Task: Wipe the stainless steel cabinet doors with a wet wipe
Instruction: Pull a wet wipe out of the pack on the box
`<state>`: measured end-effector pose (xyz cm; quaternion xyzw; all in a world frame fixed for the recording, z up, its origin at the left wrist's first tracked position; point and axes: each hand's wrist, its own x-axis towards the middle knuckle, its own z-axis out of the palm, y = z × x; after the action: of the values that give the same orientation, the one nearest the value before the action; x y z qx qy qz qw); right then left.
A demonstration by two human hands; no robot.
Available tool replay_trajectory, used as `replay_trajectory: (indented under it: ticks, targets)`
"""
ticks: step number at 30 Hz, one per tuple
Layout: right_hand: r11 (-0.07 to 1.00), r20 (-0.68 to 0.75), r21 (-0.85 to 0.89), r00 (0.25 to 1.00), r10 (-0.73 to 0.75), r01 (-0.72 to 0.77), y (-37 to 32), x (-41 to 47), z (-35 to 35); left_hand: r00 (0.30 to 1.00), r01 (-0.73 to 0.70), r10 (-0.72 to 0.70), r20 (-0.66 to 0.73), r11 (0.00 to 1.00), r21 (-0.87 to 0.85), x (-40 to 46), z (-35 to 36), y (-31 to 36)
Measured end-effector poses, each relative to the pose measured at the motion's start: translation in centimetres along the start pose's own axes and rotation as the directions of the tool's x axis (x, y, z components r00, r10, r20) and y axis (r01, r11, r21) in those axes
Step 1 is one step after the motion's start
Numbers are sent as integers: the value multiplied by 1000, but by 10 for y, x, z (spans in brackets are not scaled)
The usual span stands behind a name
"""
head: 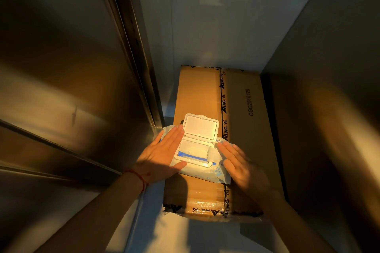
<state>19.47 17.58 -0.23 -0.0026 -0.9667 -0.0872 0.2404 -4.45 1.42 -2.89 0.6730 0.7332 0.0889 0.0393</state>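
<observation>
A light blue pack of wet wipes (218, 172) lies on a cardboard box (197, 96). Its white flip lid (201, 127) stands open, showing the dispensing opening with its white oval seal (197, 152). My left hand (162, 155) lies flat on the pack's left side, fingers straight, thumb along the pack's near edge. My right hand (240, 163) is at the pack's right side with straight fingers, fingertips touching the wrapper near the opening; it is slightly blurred. A stainless steel cabinet door (61, 68) fills the left of the view.
The taped cardboard box sits on a pale floor (185, 236) in a narrow gap. A second steel surface (329, 88) rises on the right. A pale wall (205, 16) closes the back. A red string circles my left wrist (137, 175).
</observation>
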Motion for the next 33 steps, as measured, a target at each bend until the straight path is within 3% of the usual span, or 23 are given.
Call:
replay_trajectory:
  ticks: [21,28,33]
  targets:
    - [996,119,67,991,-61,53,13,1,-1,991,46,-40,126,998,-41,0,-10,4]
    - [999,73,-23,997,-36,37,13,-9,-6,985,96,-78,152,989,-114,5,-20,12]
    - [999,239,-49,971,29,-18,12,-15,-13,975,127,-101,199,984,-124,8,-23,14]
